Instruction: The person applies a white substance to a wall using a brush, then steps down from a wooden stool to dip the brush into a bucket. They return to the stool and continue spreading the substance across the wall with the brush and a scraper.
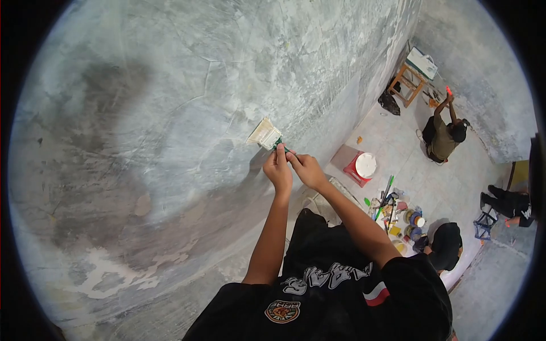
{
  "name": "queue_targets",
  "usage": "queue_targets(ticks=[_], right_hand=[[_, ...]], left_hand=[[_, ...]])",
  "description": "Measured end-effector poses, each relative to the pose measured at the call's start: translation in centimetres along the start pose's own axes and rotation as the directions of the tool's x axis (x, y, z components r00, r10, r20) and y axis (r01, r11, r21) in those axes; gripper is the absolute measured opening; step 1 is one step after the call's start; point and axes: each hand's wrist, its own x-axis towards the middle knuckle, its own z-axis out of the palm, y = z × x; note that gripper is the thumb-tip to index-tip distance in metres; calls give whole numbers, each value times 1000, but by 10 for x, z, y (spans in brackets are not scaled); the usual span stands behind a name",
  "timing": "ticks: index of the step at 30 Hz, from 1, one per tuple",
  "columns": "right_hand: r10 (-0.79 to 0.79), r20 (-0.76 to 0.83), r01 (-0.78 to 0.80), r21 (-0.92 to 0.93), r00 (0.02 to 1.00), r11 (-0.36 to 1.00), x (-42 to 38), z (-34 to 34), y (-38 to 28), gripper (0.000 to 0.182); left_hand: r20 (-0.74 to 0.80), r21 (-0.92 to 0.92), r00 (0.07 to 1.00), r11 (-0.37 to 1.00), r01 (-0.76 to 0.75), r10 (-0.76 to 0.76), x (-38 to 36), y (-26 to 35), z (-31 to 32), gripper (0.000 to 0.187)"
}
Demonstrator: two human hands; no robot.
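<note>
Pinching the tool [265, 135] by its green handle, the left hand [277, 171] is closed; the right hand [309, 170] has its fingers curled at the handle's end. The tool's wide pale head is at the grey wall [170, 108], contact unclear. Farther right are a white tub [365, 165], clustered jars [415, 218] and a crouching person [442, 141], arms raised.

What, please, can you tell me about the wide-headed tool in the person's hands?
The wide-headed tool has a cream-white head flaring toward its far edge, apparently smeared with pale residue; whether it is bristle or blade is unclear. Its green handle is mostly hidden by the left hand and right hand, which both grip it. It points up and left in the picture, in front of the grey wall; contact cannot be confirmed.
</note>
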Motion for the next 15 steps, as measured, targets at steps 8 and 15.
queue_targets(ticks=[8,15], right_hand=[[191,18,-187,-134,981,973,10,-6,86,64],[122,-28,-125,-226,992,966,-23,11,132,56]], left_hand=[[33,-103,955,949,298,-296,-8,-101,4,38],[189,225,625,653,723,-757,-22,-120,-9,39]])
